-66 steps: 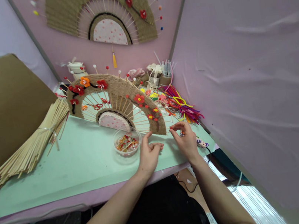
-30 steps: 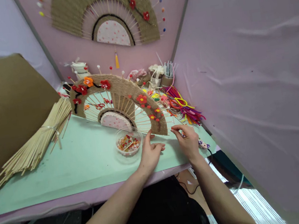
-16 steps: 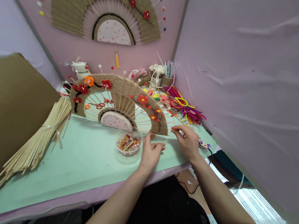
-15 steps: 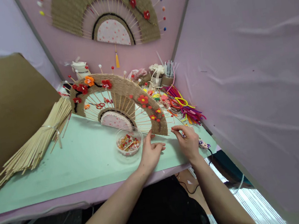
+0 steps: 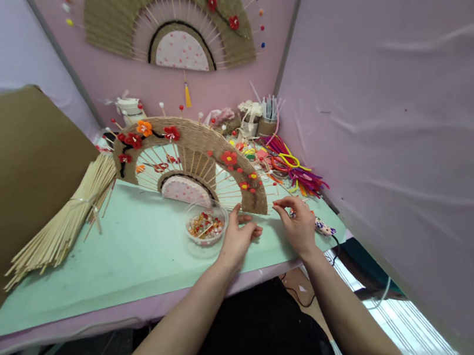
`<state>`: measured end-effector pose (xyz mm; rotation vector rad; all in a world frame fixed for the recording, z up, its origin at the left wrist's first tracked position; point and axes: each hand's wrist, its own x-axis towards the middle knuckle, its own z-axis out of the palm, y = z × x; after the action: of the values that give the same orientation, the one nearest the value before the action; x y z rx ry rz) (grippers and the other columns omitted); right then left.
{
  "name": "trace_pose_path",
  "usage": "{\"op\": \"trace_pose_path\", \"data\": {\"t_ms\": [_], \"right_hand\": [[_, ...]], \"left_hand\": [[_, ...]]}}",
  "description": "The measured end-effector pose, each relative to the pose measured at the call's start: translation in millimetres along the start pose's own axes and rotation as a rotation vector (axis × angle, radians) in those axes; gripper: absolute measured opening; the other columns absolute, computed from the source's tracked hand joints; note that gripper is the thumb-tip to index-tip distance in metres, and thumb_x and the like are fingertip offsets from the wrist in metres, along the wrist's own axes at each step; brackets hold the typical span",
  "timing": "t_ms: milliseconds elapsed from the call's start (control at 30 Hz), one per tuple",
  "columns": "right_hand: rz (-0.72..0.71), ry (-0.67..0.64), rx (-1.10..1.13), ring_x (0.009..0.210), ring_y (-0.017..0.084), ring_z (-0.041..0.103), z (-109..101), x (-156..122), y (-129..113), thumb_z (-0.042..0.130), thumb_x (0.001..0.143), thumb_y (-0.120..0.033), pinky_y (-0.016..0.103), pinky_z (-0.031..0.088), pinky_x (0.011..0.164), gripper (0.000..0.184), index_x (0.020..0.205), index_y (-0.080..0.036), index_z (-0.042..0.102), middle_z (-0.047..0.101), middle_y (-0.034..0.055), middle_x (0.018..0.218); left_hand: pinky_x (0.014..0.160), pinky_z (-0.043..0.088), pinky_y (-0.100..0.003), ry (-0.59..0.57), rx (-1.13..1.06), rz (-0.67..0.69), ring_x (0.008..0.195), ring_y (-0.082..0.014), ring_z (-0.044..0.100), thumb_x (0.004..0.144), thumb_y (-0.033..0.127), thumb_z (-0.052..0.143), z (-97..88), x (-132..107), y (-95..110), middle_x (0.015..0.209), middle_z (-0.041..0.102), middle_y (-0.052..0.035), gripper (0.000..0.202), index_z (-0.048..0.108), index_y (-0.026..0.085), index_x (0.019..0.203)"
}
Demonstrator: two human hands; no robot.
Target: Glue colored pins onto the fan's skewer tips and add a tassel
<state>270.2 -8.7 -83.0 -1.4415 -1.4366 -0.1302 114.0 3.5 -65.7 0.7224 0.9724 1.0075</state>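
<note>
Your fan point(image 5: 194, 129) stands on the table point(image 5: 149, 244) at the middle of the scene, just beyond the tub point(image 5: 206, 242), its right end coming down between your 2 hands. It looks well advanced: the brown band covers the arc, flowers point(image 5: 144, 128) sit on it at left and right, and the pale panel point(image 5: 185, 190) is in place at the base, with a dark line around its curve.

Red and white rim beads point(image 5: 181, 107) tip the sticks along the far edge and down toward the right, so most of that edging seems done. What is left appears to be the low right corner. There, your right hand point(image 5: 297, 225) has thumb and forefinger pinched tight on a small red bead point(image 5: 274, 204) — just right of the fan's end. Whether it sits on a stick tip, I cannot tell.

Your left hand point(image 5: 240, 239) has its fingers loosely curled and parted, 1 fingertip up at the fan's low right edge; whether they grip it, I cannot tell.

The wall fan point(image 5: 232, 0) on the far side carries a yellow tassel point(image 5: 187, 96) — I see none on yours, though the tub hides part of its base.
</note>
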Motion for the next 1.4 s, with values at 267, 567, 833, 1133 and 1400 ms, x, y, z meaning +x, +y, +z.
{"op": "trace_pose_path", "data": {"t_ms": [267,567,833,1133,1400], "right_hand": [[0.032,-0.001,0.05,0.08,0.019,0.068,2.0,-2.1,2.4,0.064,0.086,-0.031,0.036,0.048,0.078,0.013,0.092,-0.021,0.058,0.071,0.0029,0.086],[0.0,0.015,0.014,0.079,0.019,0.067,0.6,-2.3,1.0,0.064,0.086,-0.032,0.037,0.048,0.079,0.014,0.092,-0.02,0.058,0.071,0.0035,0.086],[-0.125,0.037,-0.112,0.077,0.018,0.065,-1.0,-1.0,-1.5,0.062,0.088,-0.028,0.036,0.046,0.079,0.008,0.091,-0.021,0.06,0.071,0.003,0.083],[-0.158,0.021,-0.157,0.077,0.018,0.063,-2.0,-0.5,-1.8,0.06,0.089,-0.028,0.034,0.044,0.079,0.007,0.089,-0.021,0.06,0.071,0.0025,0.083],[-0.172,0.023,-0.152,0.077,0.018,0.064,-2.7,0.0,-1.6,0.06,0.09,-0.029,0.035,0.045,0.078,0.008,0.091,-0.021,0.061,0.071,0.0026,0.083]], "left_hand": [[0.063,0.052,-0.025,-0.031,0.028,0.007,0.063,-0.0081,0.063,0.073,0.003,0.054,-1.6,2.0,-3.2,0.107,0.051,-0.0079,0.077,0.031,0.02,0.145],[0.067,0.053,-0.025,-0.036,0.056,0.011,0.064,-0.0079,0.063,0.073,0.005,0.055,-2.5,2.9,-4.1,0.109,0.052,-0.0083,0.079,0.029,0.02,0.146],[0.064,0.052,-0.025,-0.034,0.082,0.007,0.062,-0.0078,0.062,0.072,0.005,0.056,-0.4,0.0,-0.7,0.111,0.051,-0.0102,0.081,0.027,0.018,0.147],[0.065,0.052,-0.025,-0.038,0.083,0.009,0.062,-0.0078,0.063,0.072,0.005,0.057,-0.5,-1.4,0.6,0.111,0.053,-0.0106,0.082,0.027,0.018,0.147],[0.066,0.052,-0.026,-0.042,0.068,0.007,0.063,-0.0085,0.063,0.072,0.007,0.059,-1.2,0.1,-2.0,0.113,0.053,-0.0112,0.083,0.028,0.019,0.147]]}}
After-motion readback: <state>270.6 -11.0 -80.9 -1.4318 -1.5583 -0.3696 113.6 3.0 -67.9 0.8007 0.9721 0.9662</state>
